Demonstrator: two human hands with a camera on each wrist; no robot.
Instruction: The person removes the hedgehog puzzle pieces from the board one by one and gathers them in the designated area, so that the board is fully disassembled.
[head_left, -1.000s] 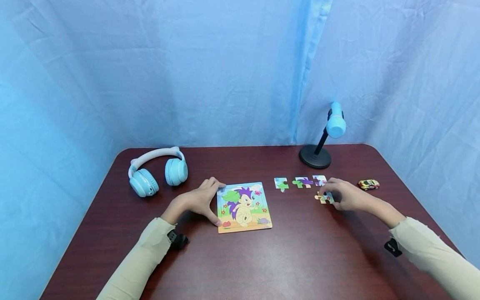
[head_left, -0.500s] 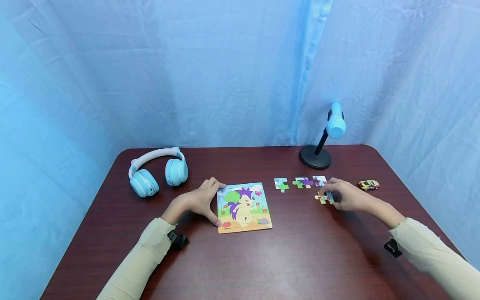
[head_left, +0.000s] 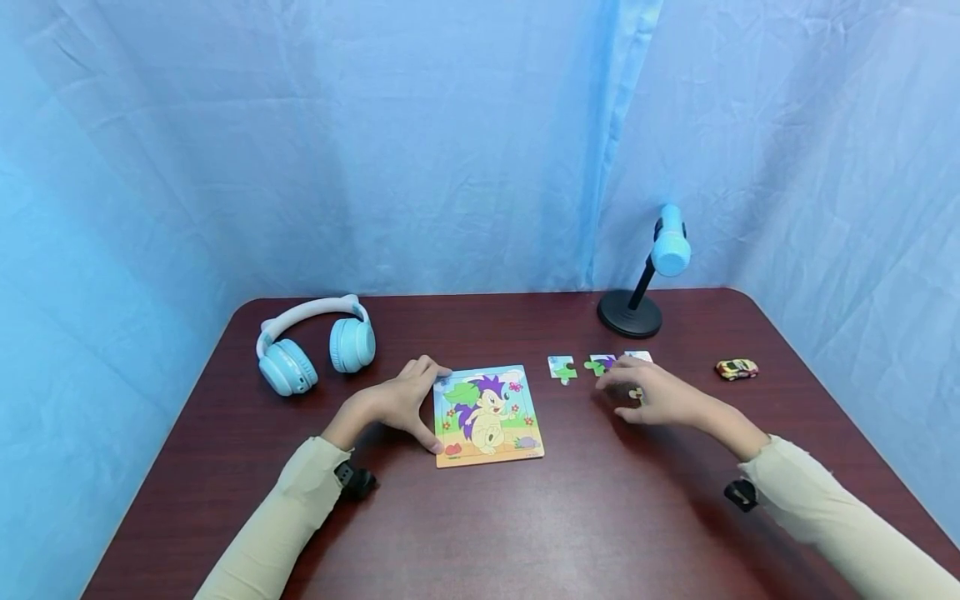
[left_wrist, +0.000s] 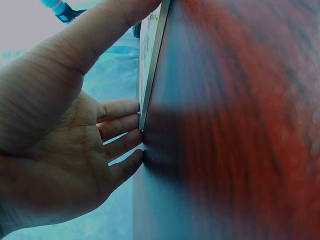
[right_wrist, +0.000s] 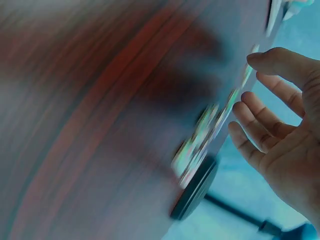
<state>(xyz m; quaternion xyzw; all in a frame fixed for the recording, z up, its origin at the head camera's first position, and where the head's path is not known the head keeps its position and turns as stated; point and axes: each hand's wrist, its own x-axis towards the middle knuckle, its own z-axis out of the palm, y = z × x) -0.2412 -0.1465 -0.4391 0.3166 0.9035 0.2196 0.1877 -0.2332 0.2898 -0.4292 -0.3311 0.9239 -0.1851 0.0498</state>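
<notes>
My left hand (head_left: 408,400) rests at the left side of a square hedgehog puzzle board (head_left: 487,417). Its thumb lies at the near left corner, and the fairly straight fingers (left_wrist: 120,125) touch the edge farther back. My right hand (head_left: 656,396) hovers over the loose puzzle pieces to the right of the board, fingers spread and nothing between them. A green-and-white puzzle piece (head_left: 561,369) lies nearest the board. Beside it is a green-and-purple puzzle piece (head_left: 597,366), partly behind my right fingers. Another puzzle piece (head_left: 638,356) shows behind the hand, and one peeks out below it, mostly hidden.
Light blue headphones (head_left: 315,342) lie at the back left of the dark wooden table (head_left: 525,533). A blue microphone (head_left: 671,246) on a black stand (head_left: 630,315) stands behind the pieces. A small toy car (head_left: 737,369) sits at the right. Blue cloth hangs behind.
My right hand has let go of the puzzle piece at the right and moved left over the pieces. My left hand and the board have stayed in place.
</notes>
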